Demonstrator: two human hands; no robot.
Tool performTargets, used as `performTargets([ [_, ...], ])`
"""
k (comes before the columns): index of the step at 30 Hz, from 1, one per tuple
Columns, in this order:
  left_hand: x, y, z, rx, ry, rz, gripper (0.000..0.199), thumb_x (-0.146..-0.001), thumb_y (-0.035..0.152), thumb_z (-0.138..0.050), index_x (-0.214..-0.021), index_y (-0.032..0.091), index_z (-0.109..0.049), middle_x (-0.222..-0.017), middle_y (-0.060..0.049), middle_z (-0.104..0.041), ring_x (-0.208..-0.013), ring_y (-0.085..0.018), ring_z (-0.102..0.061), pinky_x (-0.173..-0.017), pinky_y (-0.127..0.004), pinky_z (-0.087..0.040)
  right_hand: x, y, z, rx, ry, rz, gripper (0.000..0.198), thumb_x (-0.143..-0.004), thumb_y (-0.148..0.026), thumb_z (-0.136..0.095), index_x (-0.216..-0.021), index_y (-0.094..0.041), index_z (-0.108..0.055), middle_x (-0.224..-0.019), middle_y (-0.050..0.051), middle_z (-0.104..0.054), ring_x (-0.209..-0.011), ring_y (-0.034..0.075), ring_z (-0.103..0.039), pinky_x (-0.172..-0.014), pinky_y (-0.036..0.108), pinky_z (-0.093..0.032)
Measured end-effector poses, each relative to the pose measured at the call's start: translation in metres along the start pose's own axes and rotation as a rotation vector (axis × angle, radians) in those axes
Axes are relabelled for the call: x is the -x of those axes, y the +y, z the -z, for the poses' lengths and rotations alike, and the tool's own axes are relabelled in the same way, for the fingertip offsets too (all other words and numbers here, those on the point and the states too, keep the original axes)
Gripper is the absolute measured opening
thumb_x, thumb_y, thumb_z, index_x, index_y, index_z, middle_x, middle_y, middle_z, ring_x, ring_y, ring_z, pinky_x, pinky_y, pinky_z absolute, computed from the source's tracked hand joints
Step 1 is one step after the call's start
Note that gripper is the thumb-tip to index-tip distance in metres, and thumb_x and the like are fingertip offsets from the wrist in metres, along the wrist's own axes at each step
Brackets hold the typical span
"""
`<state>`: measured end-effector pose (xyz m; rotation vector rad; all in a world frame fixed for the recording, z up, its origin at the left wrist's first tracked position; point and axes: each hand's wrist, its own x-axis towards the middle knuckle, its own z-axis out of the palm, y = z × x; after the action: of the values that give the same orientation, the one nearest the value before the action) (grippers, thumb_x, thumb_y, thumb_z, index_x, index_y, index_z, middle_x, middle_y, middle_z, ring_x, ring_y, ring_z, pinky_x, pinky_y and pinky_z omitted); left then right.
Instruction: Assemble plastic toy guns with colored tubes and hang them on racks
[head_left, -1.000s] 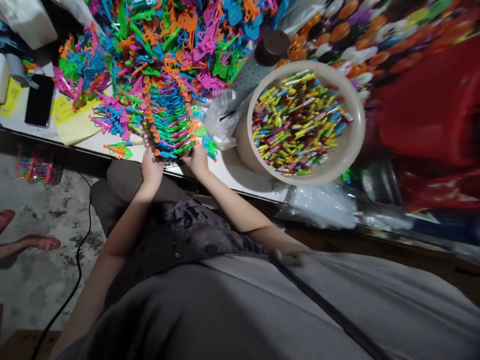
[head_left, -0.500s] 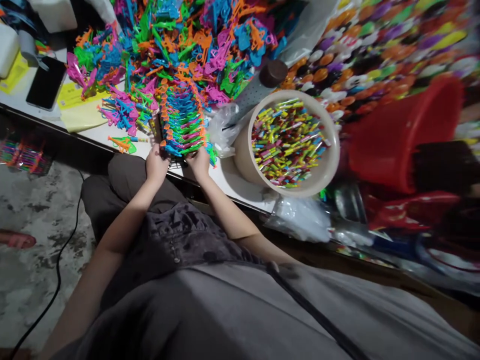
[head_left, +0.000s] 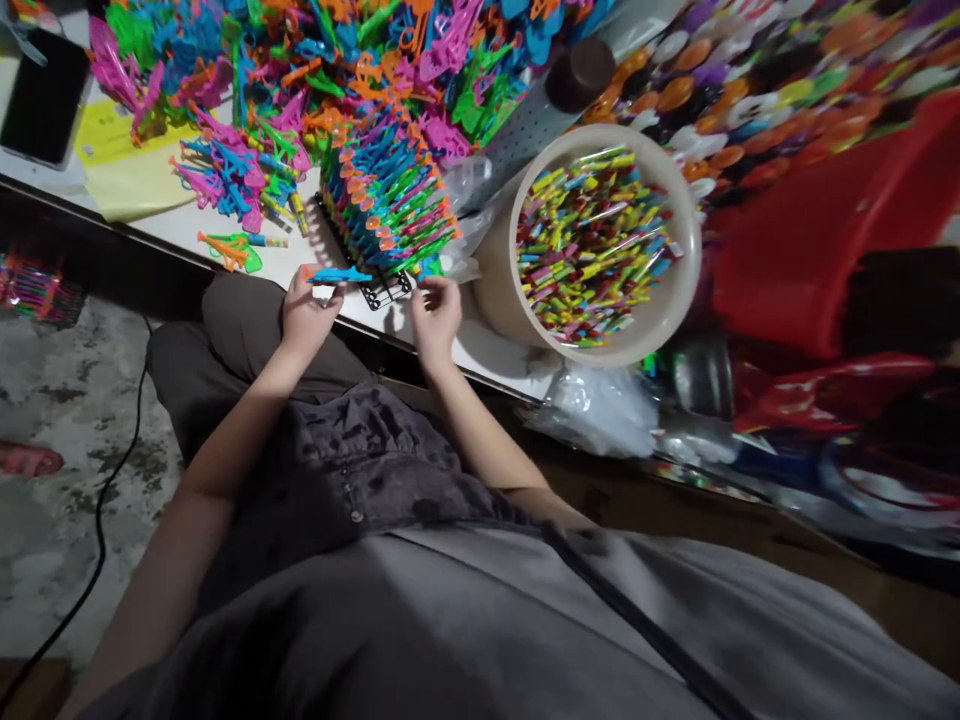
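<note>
My left hand (head_left: 306,318) is closed on a flat blue plastic piece (head_left: 341,275) at the table's front edge. To its right, my right hand (head_left: 437,318) has loosely curled fingers with a gap at the thumb, and I see nothing in it. Between and beyond the hands stands a black rack (head_left: 386,290), its near end bare. Packed upright along it is a row of blue, green, pink and orange plastic pieces (head_left: 390,190). A small orange and green piece (head_left: 231,250) lies left of the rack, near a pile of similar pieces (head_left: 232,180).
A large heap of bright plastic pieces (head_left: 360,50) covers the back. At right stand a pale bucket (head_left: 499,270) of small printed tubes (head_left: 592,250), a dark-capped bottle (head_left: 577,75) and a red tub (head_left: 787,260). A phone (head_left: 43,95) lies at left.
Both hands were together at the rack's near end; now they are farther apart, the left one holding a blue piece off the rack. The rack has turned at an angle, and the view has shifted.
</note>
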<state>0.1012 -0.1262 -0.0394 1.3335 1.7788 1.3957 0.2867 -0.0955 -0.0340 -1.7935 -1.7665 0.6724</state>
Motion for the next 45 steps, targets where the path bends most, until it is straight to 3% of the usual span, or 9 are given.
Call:
performTargets([
  [3, 0.003, 0.003, -0.009, 0.033, -0.160, -0.030, 0.021, -0.073, 0.018, -0.068, -0.087, 0.018, -0.053, -0.088, -0.005, -0.059, -0.093, -0.020, -0.059, -0.089, -0.034, -0.048, 0.032, -0.008, -0.013, -0.070, -0.105, 0.138, 0.032, -0.090, -0.033, -0.034, -0.116, -0.018, -0.046, -0.109, 0.012, -0.056, -0.092, 0.019, -0.058, -0.080, 0.033, -0.050],
  [6, 0.000, 0.001, -0.022, 0.064, -0.246, -0.024, 0.019, -0.074, 0.016, -0.067, -0.085, 0.018, -0.052, -0.084, -0.003, -0.057, -0.091, -0.020, -0.060, -0.086, -0.035, -0.049, 0.038, -0.009, -0.028, -0.059, -0.113, 0.236, 0.030, -0.090, -0.034, -0.035, -0.111, -0.019, -0.050, -0.103, 0.011, -0.057, -0.095, 0.020, -0.057, -0.085, 0.036, -0.049],
  [10, -0.008, -0.003, -0.035, 0.072, -0.176, 0.036, 0.018, -0.074, 0.012, -0.066, -0.084, 0.018, -0.052, -0.080, -0.002, -0.056, -0.091, -0.020, -0.061, -0.086, -0.035, -0.049, 0.009, 0.011, -0.024, 0.119, 0.030, 0.154, 0.038, -0.091, -0.026, -0.023, -0.115, -0.016, -0.051, -0.109, 0.014, -0.055, -0.107, 0.023, -0.054, -0.093, 0.043, -0.045],
  [12, -0.010, -0.002, -0.040, 0.064, -0.147, 0.063, 0.020, -0.073, 0.010, -0.066, -0.085, 0.018, -0.052, -0.079, -0.002, -0.058, -0.089, -0.020, -0.062, -0.084, -0.034, -0.050, -0.006, 0.022, -0.018, 0.182, 0.013, 0.145, 0.038, -0.089, -0.023, -0.026, -0.117, -0.016, -0.050, -0.113, 0.014, -0.055, -0.113, 0.025, -0.051, -0.097, 0.046, -0.041],
  [15, -0.012, 0.002, -0.043, 0.018, -0.121, 0.099, 0.020, -0.072, 0.010, -0.065, -0.086, 0.018, -0.053, -0.079, -0.004, -0.061, -0.084, -0.019, -0.063, -0.081, -0.032, -0.051, -0.018, 0.031, -0.018, 0.124, -0.067, 0.197, 0.031, -0.084, -0.021, -0.038, -0.110, -0.017, -0.055, -0.111, 0.013, -0.057, -0.113, 0.027, -0.049, -0.099, 0.048, -0.037],
  [20, -0.020, 0.003, -0.043, -0.089, -0.108, 0.171, 0.014, -0.070, 0.013, -0.063, -0.077, 0.018, -0.052, -0.078, -0.004, -0.061, -0.082, -0.018, -0.063, -0.086, -0.033, -0.050, -0.026, 0.026, -0.026, -0.010, 0.007, 0.220, 0.023, -0.081, -0.018, -0.045, -0.100, -0.020, -0.057, -0.106, 0.010, -0.058, -0.104, 0.026, -0.051, -0.093, 0.045, -0.041],
  [27, -0.025, 0.010, -0.052, -0.120, -0.007, 0.213, 0.020, -0.067, 0.015, -0.065, -0.079, 0.017, -0.048, -0.068, 0.003, -0.051, -0.069, -0.012, -0.059, -0.073, -0.025, -0.050, -0.031, 0.021, -0.019, -0.053, 0.006, 0.230, 0.020, -0.082, -0.016, -0.045, -0.097, -0.019, -0.057, -0.100, 0.008, -0.058, -0.099, 0.024, -0.050, -0.089, 0.040, -0.041],
  [36, -0.026, 0.019, -0.039, -0.335, 0.045, 0.154, 0.020, -0.073, 0.022, -0.063, -0.088, 0.014, -0.054, -0.079, -0.002, -0.059, -0.075, -0.012, -0.060, -0.079, -0.026, -0.049, -0.044, 0.005, -0.018, -0.232, -0.076, 0.149, 0.027, -0.080, -0.024, -0.053, -0.105, -0.015, -0.052, -0.088, 0.006, -0.060, -0.089, 0.021, -0.053, -0.082, 0.033, -0.041],
  [45, -0.025, 0.017, -0.039, -0.415, -0.022, 0.205, 0.028, -0.076, 0.027, -0.059, -0.101, 0.015, -0.055, -0.100, -0.011, -0.061, -0.107, -0.024, -0.057, -0.102, -0.042, -0.039, -0.059, -0.009, -0.033, -0.162, -0.060, 0.059, 0.007, -0.078, -0.020, -0.053, -0.084, -0.018, -0.052, -0.085, 0.005, -0.059, -0.087, 0.020, -0.053, -0.073, 0.029, -0.040],
])
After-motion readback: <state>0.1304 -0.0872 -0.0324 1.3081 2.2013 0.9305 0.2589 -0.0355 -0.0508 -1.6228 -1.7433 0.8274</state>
